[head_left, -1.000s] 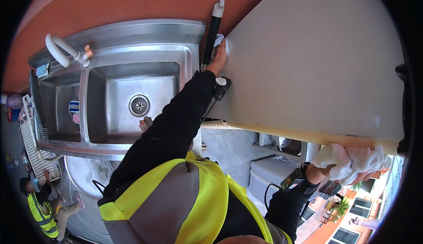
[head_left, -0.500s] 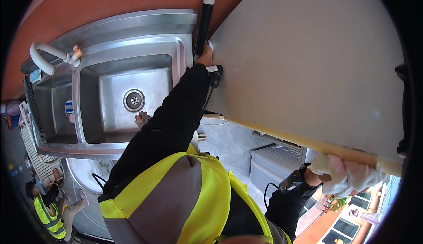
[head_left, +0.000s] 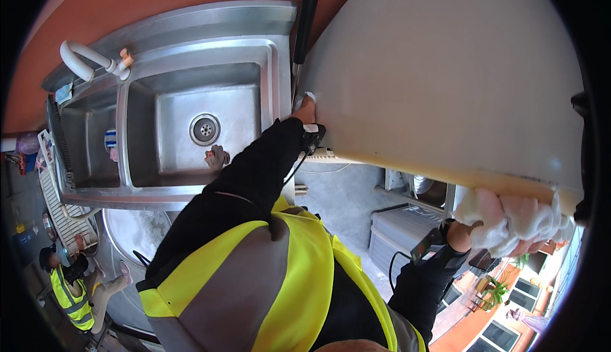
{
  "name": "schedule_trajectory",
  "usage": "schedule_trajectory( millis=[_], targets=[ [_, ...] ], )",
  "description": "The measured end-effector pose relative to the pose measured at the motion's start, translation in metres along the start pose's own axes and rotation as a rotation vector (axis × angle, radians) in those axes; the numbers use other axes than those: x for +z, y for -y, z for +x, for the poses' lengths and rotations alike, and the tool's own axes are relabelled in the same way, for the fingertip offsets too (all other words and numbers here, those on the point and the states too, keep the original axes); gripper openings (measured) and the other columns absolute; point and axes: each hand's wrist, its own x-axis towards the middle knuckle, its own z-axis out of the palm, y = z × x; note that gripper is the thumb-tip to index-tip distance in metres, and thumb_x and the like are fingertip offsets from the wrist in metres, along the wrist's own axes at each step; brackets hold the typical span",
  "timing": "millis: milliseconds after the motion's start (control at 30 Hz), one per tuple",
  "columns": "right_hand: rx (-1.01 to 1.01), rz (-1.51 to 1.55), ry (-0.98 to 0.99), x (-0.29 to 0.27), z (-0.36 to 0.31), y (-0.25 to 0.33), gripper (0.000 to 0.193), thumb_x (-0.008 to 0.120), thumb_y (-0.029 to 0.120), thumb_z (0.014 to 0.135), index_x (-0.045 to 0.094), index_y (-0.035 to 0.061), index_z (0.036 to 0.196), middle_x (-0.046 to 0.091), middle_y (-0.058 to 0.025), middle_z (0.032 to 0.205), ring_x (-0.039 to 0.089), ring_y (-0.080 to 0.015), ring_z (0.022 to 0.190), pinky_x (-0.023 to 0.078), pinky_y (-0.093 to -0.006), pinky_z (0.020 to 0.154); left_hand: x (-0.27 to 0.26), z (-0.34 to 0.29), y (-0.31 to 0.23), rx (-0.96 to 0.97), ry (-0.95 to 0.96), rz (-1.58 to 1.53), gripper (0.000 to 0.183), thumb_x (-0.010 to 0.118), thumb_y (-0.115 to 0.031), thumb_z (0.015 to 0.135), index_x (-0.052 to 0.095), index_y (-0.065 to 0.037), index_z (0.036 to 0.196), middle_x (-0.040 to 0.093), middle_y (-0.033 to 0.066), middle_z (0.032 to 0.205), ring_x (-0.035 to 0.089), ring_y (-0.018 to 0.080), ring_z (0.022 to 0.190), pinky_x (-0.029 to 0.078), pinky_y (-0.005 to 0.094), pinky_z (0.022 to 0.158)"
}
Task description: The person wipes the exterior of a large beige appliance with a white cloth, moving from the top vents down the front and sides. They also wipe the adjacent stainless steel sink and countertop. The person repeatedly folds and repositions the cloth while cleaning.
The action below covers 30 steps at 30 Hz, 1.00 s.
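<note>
My left hand (head_left: 305,110) reaches into the gap between the steel double sink (head_left: 280,78) and a large off-white panel (head_left: 445,78). It is against the panel's left edge. A bit of white shows at its fingers, but most of them are hidden. My right hand (head_left: 459,235) is at the panel's near edge on the right. It is closed on a bunched white cloth (head_left: 509,221), pressed along the yellowed rim, with fingertips showing beneath the cloth.
A black tube with a white end (head_left: 307,24) stands behind my left hand. A crumpled rag (head_left: 217,157) lies in the sink beside the drain; a white faucet (head_left: 86,59) is at left. Below the panel stands a grey box (head_left: 404,225). Another person (head_left: 73,295) sits at lower left.
My left hand has come down along the panel's edge toward me, away from the black tube. My right hand remains on the cloth at the rim. The view has shifted slightly.
</note>
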Motion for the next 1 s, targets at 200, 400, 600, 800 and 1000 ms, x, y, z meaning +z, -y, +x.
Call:
schedule_trajectory(
  millis=[200,400,600,800,1000],
  targets=[
    [0.008,0.03,-0.023,0.0,-0.002,0.002,0.039,0.06,0.039,0.078,0.062,0.005,0.097,0.058,-0.0171,0.098,0.059,-0.0309,0.09,0.048,-0.0471,0.083,0.003,-0.042,0.022,-0.114,0.125,-0.008,0.062,0.036,-0.05,0.094,0.036,-0.005,0.136,0.044,0.009,0.134,0.039,0.0223,0.124,0.027,0.0319,0.104],
    [0.016,0.06,-0.027,-0.005,-0.002,0.006,0.039,0.062,0.038,0.078,0.062,0.0039,0.097,0.058,-0.0184,0.101,0.059,-0.0316,0.093,0.047,-0.0469,0.085,0.034,-0.086,0.058,-0.069,-0.035,0.002,0.062,0.036,-0.05,0.094,0.034,-0.005,0.137,0.043,0.0082,0.135,0.038,0.0215,0.125,0.026,0.0317,0.104],
    [0.029,0.065,-0.013,-0.005,-0.005,0.006,0.04,0.064,0.037,0.078,0.063,0.0028,0.098,0.058,-0.0198,0.104,0.059,-0.0324,0.096,0.047,-0.0467,0.087,0.111,-0.154,0.042,0.228,-0.178,0.174,0.06,0.037,-0.047,0.094,0.033,-0.005,0.137,0.043,0.0086,0.135,0.037,0.023,0.126,0.025,0.0334,0.105],
    [0.043,0.074,0.018,-0.003,-0.007,0.006,0.041,0.065,0.036,0.077,0.063,0.0017,0.099,0.058,-0.0211,0.107,0.059,-0.0331,0.098,0.046,-0.0465,0.089,0.164,-0.194,-0.003,1.23,-0.074,0.827,0.033,0.036,-0.029,0.098,0.047,-0.004,0.117,0.054,0.0122,0.113,0.05,0.0279,0.105,0.037,0.0366,0.091],
    [0.031,0.097,0.015,0.008,-0.007,0.0,0.042,0.067,0.036,0.077,0.064,0.0006,0.1,0.058,-0.0225,0.111,0.059,-0.0338,0.101,0.045,-0.0463,0.09,0.222,-0.219,-0.083,1.624,0.41,1.256,0.031,0.041,-0.019,0.096,0.047,0.001,0.118,0.055,0.0181,0.107,0.049,0.0331,0.101,0.035,0.0403,0.093]
  ],
)
